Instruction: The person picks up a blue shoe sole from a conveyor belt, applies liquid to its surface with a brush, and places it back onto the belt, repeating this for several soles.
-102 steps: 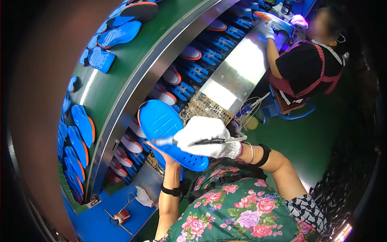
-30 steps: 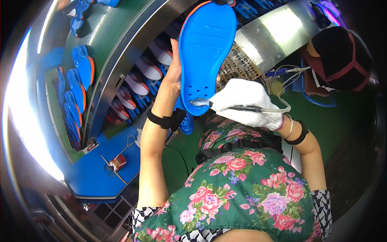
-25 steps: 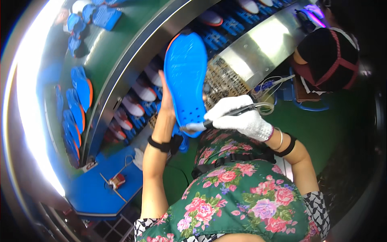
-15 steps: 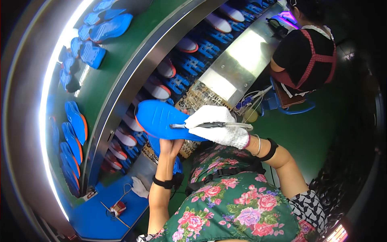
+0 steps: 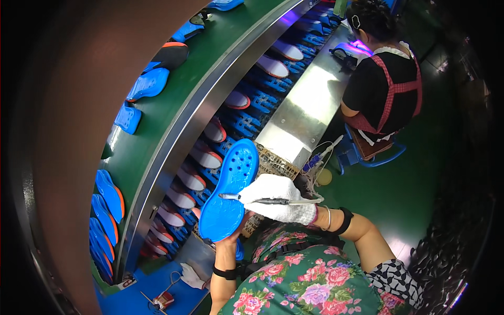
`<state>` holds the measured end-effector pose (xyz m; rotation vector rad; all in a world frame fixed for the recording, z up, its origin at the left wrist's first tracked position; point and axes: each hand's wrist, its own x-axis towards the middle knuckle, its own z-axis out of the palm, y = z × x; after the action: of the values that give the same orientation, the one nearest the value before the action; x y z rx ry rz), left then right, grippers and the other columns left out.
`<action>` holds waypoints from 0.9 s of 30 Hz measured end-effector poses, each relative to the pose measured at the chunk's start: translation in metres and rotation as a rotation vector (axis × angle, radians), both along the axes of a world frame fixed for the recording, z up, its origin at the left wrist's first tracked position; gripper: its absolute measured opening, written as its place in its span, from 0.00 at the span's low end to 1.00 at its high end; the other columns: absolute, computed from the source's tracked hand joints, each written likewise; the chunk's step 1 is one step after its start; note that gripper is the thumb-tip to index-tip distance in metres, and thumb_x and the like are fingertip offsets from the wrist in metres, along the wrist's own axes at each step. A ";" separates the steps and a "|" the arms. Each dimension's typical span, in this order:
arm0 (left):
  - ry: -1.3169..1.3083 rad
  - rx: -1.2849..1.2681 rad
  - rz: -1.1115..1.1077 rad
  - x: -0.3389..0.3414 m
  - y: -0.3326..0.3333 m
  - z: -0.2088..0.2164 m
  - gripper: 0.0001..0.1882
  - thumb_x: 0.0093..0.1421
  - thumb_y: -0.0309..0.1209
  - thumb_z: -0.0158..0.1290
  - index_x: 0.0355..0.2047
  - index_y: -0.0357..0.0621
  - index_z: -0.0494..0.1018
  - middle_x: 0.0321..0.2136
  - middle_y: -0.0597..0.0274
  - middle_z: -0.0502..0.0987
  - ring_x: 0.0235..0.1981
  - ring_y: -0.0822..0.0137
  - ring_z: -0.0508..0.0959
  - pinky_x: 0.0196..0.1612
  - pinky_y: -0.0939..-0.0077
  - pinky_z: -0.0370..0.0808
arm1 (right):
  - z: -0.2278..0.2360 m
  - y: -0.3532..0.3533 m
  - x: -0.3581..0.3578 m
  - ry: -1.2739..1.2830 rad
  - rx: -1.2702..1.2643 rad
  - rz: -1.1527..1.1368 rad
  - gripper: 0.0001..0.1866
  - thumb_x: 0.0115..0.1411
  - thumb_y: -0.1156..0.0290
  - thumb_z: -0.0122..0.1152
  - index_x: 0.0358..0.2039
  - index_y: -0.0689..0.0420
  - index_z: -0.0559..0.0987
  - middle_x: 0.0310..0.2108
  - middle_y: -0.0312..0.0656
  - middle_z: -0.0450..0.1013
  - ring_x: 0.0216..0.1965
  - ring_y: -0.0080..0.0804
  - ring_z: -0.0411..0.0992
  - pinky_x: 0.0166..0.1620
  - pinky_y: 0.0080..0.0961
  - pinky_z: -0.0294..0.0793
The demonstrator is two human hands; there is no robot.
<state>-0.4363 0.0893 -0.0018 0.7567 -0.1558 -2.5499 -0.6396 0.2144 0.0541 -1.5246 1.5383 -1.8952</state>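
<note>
A bright blue shoe sole (image 5: pixel 220 212) is held up in front of me, its holed end pointing away. My left hand (image 5: pixel 229 242) supports it from beneath, fingers closed around its near part and mostly hidden under it. My right hand (image 5: pixel 275 194), in a white knitted glove, grips a thin brush (image 5: pixel 229 196) like a pen. The bristle end is over the middle of the sole, at or very near its surface; I cannot tell if it touches. A pale tube (image 5: pixel 314 200) runs back from the brush's handle.
On the left, a green conveyor belt (image 5: pixel 186 86) with a metal edge carries blue soles (image 5: pixel 109 195). Below it, a rack holds pale uppers (image 5: pixel 205 155). A blue surface (image 5: pixel 126 299) bears a white glove (image 5: pixel 192 275). A co-worker (image 5: pixel 386 86) sits at the far right.
The sole has swung round from lying crosswise to pointing away from me, its holed end now showing. The brush has moved lower with my right hand. The whole view has shifted.
</note>
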 end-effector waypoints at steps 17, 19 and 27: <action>0.007 -0.138 -0.063 -0.046 0.012 -0.014 0.50 0.59 0.68 0.54 0.72 0.48 0.58 0.68 0.52 0.65 0.67 0.46 0.66 0.70 0.41 0.59 | 0.019 -0.011 -0.028 0.279 -0.062 -0.117 0.11 0.51 0.79 0.72 0.38 0.60 0.85 0.39 0.45 0.83 0.37 0.40 0.82 0.40 0.34 0.80; -0.042 -0.191 -0.070 -0.049 0.017 -0.008 0.50 0.60 0.67 0.54 0.72 0.49 0.58 0.69 0.52 0.65 0.67 0.46 0.66 0.70 0.41 0.59 | 0.016 -0.013 -0.031 0.339 -0.100 -0.133 0.12 0.53 0.78 0.70 0.40 0.60 0.85 0.40 0.45 0.83 0.38 0.41 0.82 0.42 0.35 0.80; -0.061 -0.330 -0.228 -0.041 0.023 -0.007 0.55 0.57 0.63 0.60 0.74 0.48 0.50 0.69 0.47 0.61 0.69 0.46 0.64 0.70 0.42 0.62 | 0.028 -0.031 -0.029 0.286 -0.061 -0.087 0.17 0.56 0.73 0.66 0.47 0.58 0.85 0.45 0.45 0.83 0.43 0.42 0.82 0.45 0.37 0.79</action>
<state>-0.4773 0.1121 -0.0084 0.7205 -0.7005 -2.6144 -0.6686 0.1835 0.0818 -1.8509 1.7027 -1.8489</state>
